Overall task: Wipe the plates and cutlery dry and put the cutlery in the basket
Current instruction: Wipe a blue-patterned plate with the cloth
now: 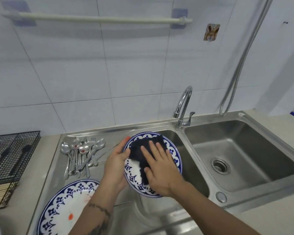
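My left hand (116,164) grips the left rim of a white plate with a blue pattern (134,175), holding it tilted over the left sink basin. My right hand (159,168) presses a dark cloth (141,150) flat against the plate's face, fingers spread. A second blue-patterned plate (63,207) lies on the drainboard at the lower left, with an orange spot on it. A pile of spoons and forks (81,155) lies on the drainboard behind it. The black wire basket (12,153) stands on the counter at the far left.
A chrome tap (183,107) rises between the two basins. The right basin (241,158) has a drain strainer in it. A metal hose (244,53) hangs down the tiled wall. Wooden chopsticks (0,194) stick out under the basket. A towel rail (98,18) runs along the wall.
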`<state>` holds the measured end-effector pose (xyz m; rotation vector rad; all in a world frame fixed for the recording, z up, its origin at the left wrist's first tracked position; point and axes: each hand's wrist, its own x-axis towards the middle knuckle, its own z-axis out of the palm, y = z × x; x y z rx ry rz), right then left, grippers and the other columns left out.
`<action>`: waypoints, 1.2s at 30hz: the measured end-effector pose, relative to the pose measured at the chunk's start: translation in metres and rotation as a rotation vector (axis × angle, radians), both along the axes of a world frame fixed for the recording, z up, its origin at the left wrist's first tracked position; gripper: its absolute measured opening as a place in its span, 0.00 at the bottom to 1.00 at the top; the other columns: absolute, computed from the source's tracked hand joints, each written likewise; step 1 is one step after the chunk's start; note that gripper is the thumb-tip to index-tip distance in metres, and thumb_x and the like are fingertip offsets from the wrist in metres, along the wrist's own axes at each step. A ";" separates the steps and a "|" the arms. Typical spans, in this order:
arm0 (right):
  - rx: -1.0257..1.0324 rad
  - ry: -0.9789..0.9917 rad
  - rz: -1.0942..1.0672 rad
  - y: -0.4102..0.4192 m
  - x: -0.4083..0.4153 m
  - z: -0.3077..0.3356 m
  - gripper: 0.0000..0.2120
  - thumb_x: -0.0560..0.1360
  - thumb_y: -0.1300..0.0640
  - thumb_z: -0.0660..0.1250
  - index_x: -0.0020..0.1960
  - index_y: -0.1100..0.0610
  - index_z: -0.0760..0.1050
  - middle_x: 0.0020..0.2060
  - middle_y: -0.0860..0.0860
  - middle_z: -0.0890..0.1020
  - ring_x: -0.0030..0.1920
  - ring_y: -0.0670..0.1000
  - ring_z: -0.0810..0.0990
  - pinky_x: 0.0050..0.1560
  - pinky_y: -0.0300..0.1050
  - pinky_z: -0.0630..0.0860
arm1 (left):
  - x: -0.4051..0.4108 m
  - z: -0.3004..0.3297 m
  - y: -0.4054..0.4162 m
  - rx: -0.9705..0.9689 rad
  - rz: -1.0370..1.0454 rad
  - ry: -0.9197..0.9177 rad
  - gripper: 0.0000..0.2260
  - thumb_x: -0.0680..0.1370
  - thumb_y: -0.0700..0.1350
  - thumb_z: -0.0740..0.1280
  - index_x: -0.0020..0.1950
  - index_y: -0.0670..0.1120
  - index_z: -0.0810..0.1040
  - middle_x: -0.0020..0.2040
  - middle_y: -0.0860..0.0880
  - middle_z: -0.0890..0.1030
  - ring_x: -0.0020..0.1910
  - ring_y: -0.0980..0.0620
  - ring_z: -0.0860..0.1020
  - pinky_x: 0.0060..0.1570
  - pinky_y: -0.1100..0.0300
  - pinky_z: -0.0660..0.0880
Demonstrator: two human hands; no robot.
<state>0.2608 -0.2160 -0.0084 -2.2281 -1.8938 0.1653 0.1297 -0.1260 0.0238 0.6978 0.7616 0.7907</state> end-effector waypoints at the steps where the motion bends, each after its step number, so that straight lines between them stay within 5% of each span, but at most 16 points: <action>1: -0.016 -0.027 -0.033 0.000 0.006 0.000 0.33 0.75 0.43 0.44 0.79 0.44 0.39 0.79 0.49 0.40 0.78 0.52 0.37 0.76 0.58 0.42 | -0.002 0.001 0.001 0.002 0.000 -0.005 0.19 0.82 0.32 0.55 0.64 0.50 0.78 0.55 0.42 0.85 0.51 0.44 0.85 0.46 0.51 0.81; 5: -0.059 -0.011 0.069 -0.023 -0.007 0.003 0.33 0.75 0.42 0.41 0.79 0.44 0.40 0.79 0.49 0.41 0.78 0.53 0.39 0.77 0.55 0.41 | -0.010 0.002 0.009 0.012 0.042 0.009 0.19 0.82 0.33 0.56 0.64 0.51 0.78 0.53 0.42 0.85 0.48 0.43 0.84 0.46 0.49 0.80; 9: -0.053 0.121 0.224 -0.023 -0.029 0.009 0.30 0.80 0.48 0.49 0.79 0.43 0.42 0.78 0.44 0.39 0.77 0.47 0.33 0.75 0.49 0.37 | -0.006 0.004 0.007 0.032 0.022 0.051 0.19 0.83 0.34 0.57 0.63 0.52 0.80 0.53 0.42 0.85 0.49 0.44 0.84 0.48 0.50 0.79; 13: -0.002 -0.007 0.151 0.002 -0.008 0.009 0.32 0.78 0.46 0.48 0.79 0.46 0.40 0.79 0.46 0.39 0.77 0.50 0.35 0.76 0.52 0.37 | 0.000 0.002 -0.004 0.008 -0.010 0.035 0.20 0.82 0.34 0.56 0.62 0.51 0.81 0.58 0.42 0.84 0.58 0.42 0.82 0.63 0.45 0.75; 20: -0.117 -0.049 0.001 -0.019 0.001 0.003 0.36 0.72 0.43 0.36 0.80 0.50 0.41 0.79 0.51 0.45 0.78 0.53 0.42 0.76 0.52 0.37 | -0.011 0.003 0.015 0.014 0.056 0.063 0.19 0.82 0.34 0.57 0.66 0.52 0.77 0.54 0.42 0.85 0.52 0.40 0.82 0.51 0.46 0.79; 26: -0.056 0.085 0.153 -0.001 -0.021 0.010 0.31 0.80 0.48 0.51 0.79 0.46 0.42 0.79 0.45 0.41 0.77 0.49 0.36 0.76 0.52 0.39 | 0.000 0.001 0.004 -0.036 0.017 0.028 0.18 0.83 0.35 0.56 0.63 0.51 0.79 0.55 0.41 0.85 0.53 0.42 0.84 0.53 0.48 0.78; 36: -0.078 0.010 0.037 -0.020 -0.010 0.012 0.34 0.76 0.40 0.39 0.80 0.48 0.45 0.79 0.49 0.47 0.78 0.51 0.44 0.77 0.53 0.40 | -0.011 -0.001 0.022 -0.033 0.104 -0.004 0.18 0.83 0.34 0.56 0.64 0.51 0.77 0.53 0.43 0.85 0.51 0.43 0.83 0.49 0.47 0.79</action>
